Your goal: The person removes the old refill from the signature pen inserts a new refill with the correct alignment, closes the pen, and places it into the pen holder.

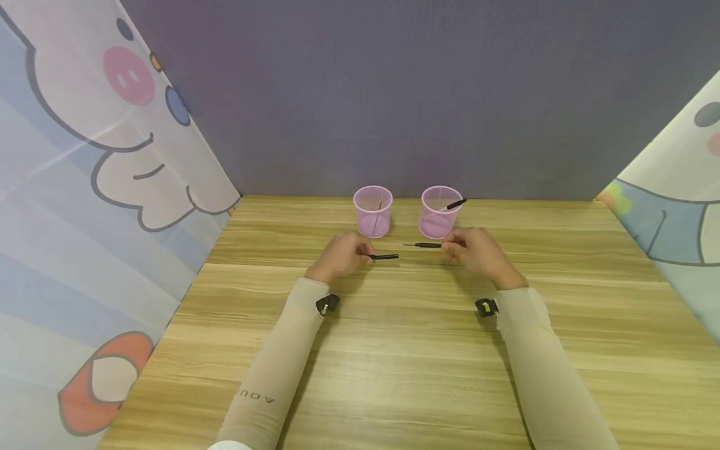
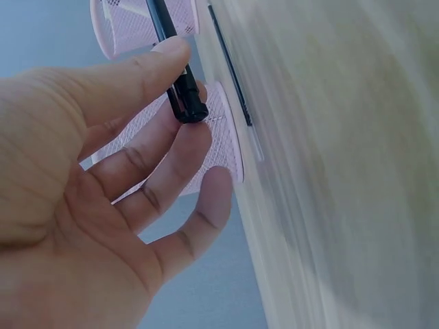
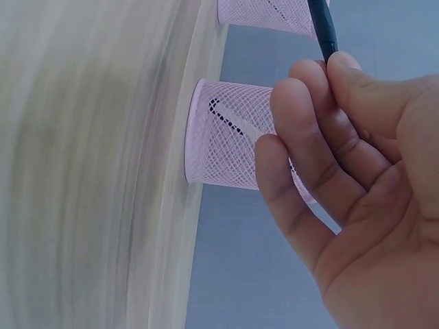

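My left hand (image 1: 347, 253) pinches a slim black pen piece (image 1: 385, 257) between thumb and fingertips. In the left wrist view its rounded end and a clip show at the fingers, while the other end points rightward in the head view. My right hand (image 1: 475, 250) pinches a second black pen piece (image 1: 429, 245), from whose left end a thin pale tip sticks out toward the left hand's piece. The two pieces stay apart, with a short gap between them. In the right wrist view the lower fingers (image 3: 298, 130) are loosely bent below the dark barrel.
Behind the hands stand two pink mesh cups. A thin dark stick leans in the left cup (image 1: 374, 215); a black-ended stick pokes over the rim of the right cup (image 1: 434, 219). The wooden table (image 1: 394, 362) meets a grey panel (image 1: 416, 94), with cartoon-printed cloth at both sides.
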The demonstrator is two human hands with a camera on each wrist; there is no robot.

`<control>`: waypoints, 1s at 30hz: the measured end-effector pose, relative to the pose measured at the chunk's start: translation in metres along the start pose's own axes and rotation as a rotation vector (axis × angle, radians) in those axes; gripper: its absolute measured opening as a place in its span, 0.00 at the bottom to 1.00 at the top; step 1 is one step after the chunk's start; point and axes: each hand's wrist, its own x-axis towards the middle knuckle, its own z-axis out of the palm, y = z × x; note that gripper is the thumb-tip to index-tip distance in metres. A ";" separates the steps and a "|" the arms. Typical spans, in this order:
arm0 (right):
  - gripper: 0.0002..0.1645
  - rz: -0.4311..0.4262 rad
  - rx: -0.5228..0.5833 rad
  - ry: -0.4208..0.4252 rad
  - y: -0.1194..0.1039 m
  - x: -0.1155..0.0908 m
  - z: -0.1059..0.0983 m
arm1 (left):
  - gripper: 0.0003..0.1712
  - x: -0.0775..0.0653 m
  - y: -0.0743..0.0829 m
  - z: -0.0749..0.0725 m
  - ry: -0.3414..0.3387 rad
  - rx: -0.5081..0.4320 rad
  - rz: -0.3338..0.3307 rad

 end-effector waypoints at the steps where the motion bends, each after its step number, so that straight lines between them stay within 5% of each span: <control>1: 0.10 -0.003 0.001 0.002 0.001 0.000 0.000 | 0.04 0.000 -0.001 0.000 0.002 -0.001 0.001; 30: 0.06 -0.043 0.001 -0.013 0.010 0.000 0.000 | 0.05 0.001 -0.003 -0.005 0.011 -0.044 0.020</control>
